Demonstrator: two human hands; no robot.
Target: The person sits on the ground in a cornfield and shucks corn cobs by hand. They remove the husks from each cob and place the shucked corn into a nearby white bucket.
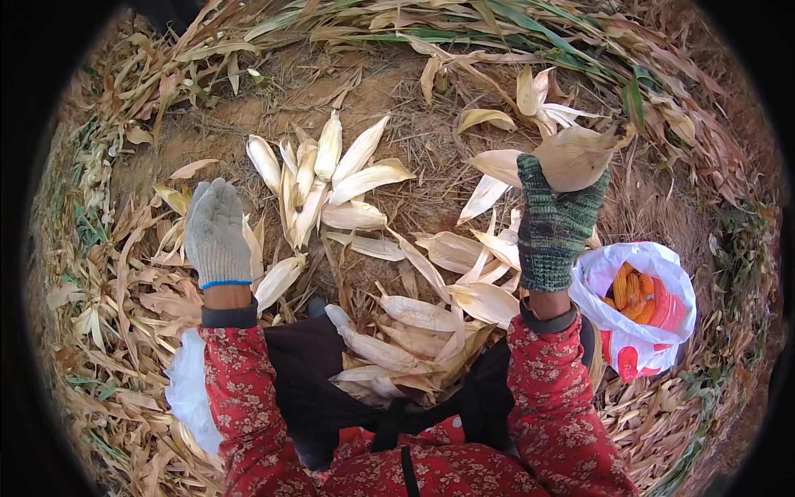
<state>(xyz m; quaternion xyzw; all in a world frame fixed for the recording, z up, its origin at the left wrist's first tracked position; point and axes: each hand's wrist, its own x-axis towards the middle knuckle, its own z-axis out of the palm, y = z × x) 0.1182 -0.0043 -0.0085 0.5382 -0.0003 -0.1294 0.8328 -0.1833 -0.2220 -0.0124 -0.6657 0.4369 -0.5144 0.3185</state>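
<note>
My left hand (217,233), in a pale grey knitted glove with a blue cuff edge, is raised flat and holds nothing. My right hand (556,223) wears a green and black knitted glove. Between its thumb and fingers is a dry corn husk (574,158), stem end to the upper right; whether an ear is inside I cannot tell. Several pale ears in husk (329,146) lie in a heap on the ground between my hands. More dry husks (416,338) rest in my lap, and loose husks (481,304) spread below my right hand.
To the right stands a white and red plastic bag (683,310) with several orange corn cobs (633,292) inside. A whitish plastic bag (192,391) lies by my left forearm. Dry leaves and stalks (397,25) ring the bare soil (397,87).
</note>
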